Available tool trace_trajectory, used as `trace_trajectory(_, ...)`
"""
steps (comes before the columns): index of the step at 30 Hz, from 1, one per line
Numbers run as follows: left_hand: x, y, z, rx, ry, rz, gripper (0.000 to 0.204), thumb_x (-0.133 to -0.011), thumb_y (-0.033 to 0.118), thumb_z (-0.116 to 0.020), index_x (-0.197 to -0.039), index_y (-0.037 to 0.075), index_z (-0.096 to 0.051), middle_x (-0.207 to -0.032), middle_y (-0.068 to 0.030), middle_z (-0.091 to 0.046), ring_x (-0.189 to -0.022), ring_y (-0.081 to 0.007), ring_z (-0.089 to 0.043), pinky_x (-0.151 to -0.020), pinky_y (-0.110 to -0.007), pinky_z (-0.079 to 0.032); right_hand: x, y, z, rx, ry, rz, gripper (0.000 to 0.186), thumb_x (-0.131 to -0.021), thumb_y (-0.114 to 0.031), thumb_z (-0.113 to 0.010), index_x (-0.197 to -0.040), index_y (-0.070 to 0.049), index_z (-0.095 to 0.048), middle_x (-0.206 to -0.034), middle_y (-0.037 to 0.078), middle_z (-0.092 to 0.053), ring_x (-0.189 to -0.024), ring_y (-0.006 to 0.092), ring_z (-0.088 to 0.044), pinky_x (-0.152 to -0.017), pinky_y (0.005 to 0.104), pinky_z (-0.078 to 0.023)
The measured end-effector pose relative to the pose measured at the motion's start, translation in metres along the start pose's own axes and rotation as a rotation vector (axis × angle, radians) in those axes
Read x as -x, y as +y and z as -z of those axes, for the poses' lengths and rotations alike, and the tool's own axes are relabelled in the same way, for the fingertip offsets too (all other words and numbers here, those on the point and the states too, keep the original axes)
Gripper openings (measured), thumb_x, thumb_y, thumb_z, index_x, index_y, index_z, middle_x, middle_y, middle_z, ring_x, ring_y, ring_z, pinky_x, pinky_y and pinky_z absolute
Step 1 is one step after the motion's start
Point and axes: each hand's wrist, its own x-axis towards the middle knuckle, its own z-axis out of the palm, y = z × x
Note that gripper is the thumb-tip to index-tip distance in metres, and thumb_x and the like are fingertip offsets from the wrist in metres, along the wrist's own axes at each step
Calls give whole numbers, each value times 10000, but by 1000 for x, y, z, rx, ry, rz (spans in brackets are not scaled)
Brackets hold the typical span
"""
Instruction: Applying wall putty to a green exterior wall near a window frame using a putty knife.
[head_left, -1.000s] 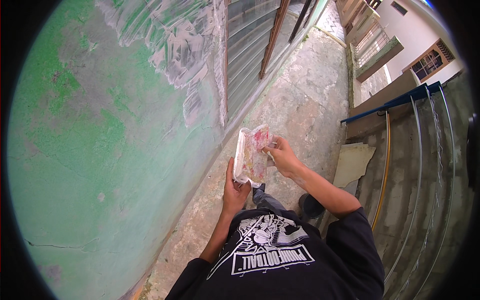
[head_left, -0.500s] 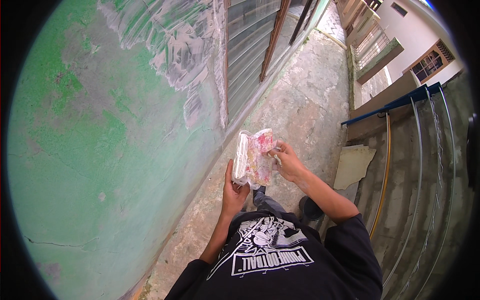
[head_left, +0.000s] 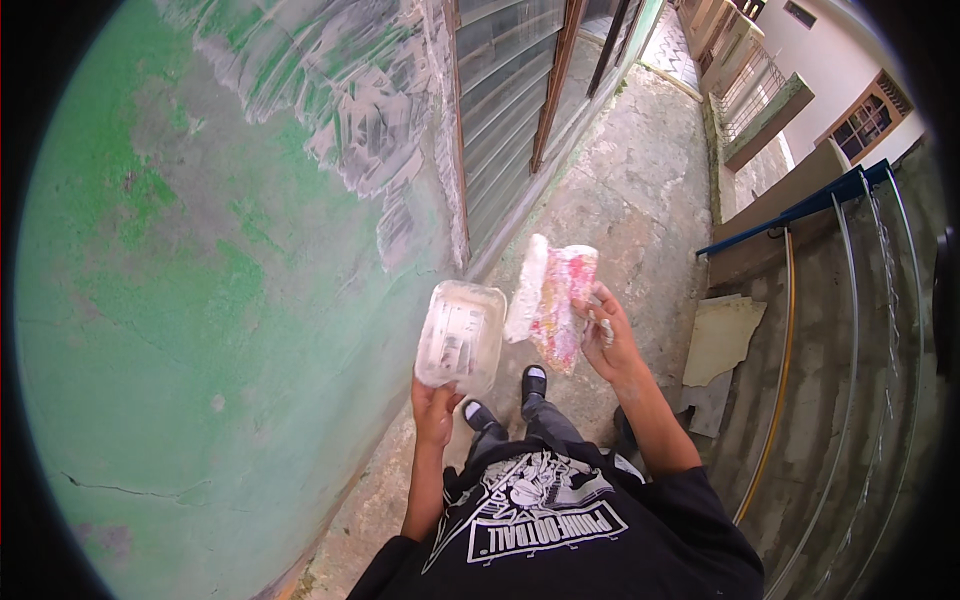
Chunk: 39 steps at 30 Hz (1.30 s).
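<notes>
My left hand (head_left: pixel 435 412) grips the near end of a clear plastic tub (head_left: pixel 461 335), whose inside is smeared with white paste. Over the walkway, my right hand (head_left: pixel 612 345) is closed on the right side of a flat spreader (head_left: pixel 562 312), coloured pink, red and white. A thick strip of white putty (head_left: pixel 530 290) lies along the spreader's left edge. Spreader and tub are apart, side by side. White paste also marks the fingers of my right hand.
On the left rises a green wall (head_left: pixel 150 330) with white putty strokes (head_left: pixel 370 130) beside a louvred glass window (head_left: pixel 510 90). A concrete walkway (head_left: pixel 650 200) runs ahead. Metal rods and a yellow pole (head_left: pixel 785 350) stand at the right, near a broken board (head_left: pixel 725 340).
The spreader has come off the tub and moved to the right with my right hand. My left hand has shifted left, tilting the tub so its inside shows.
</notes>
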Motion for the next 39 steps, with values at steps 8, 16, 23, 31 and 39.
trace_trajectory(8,7,26,82,37,43,-126,622,-773,109,-525,-1380,12,-437,-1301,-145,-574,-1225,-305,-554,-1022,-475,-469,-24,28,18,40,120,146,381,-937,-72,-578,-1306,-41,-492,-1156,57,-647,-1023,149,-641,-846,308,-537)
trace_trajectory(16,29,13,107,10,90,-23,727,-738,224,-558,-1419,9,-416,-1386,-158,-524,-1284,-356,-499,-1084,-521,-393,-82,142,85,348,178,221,322,-971,-83,-577,-1274,20,-555,-1116,39,-662,-954,84,-597,-848,242,-452)
trace_trajectory(23,48,-30,108,-47,214,2,760,-664,198,-573,-1391,9,-455,-1339,-156,-556,-1254,-339,-522,-1086,-478,-404,-96,240,116,163,172,149,370,-977,-43,-555,-1333,43,-503,-1193,61,-643,-1062,116,-597,-946,268,-441)
trace_trajectory(31,70,-70,133,-13,330,7,768,-650,191,-566,-1391,20,-460,-1341,-163,-557,-1262,-354,-513,-1084,-490,-405,-124,292,78,474,210,218,302,-922,-64,-565,-1210,26,-587,-946,240,-681,-869,320,-710,-750,345,-548)
trace_trajectory(39,86,-64,145,-35,393,26,799,-650,170,-596,-1417,27,-428,-1363,-170,-535,-1252,-363,-518,-1068,-506,-420,-156,258,12,666,227,590,382,-867,12,-586,-1249,9,-590,-985,246,-678,-788,378,-681,-651,376,-535)
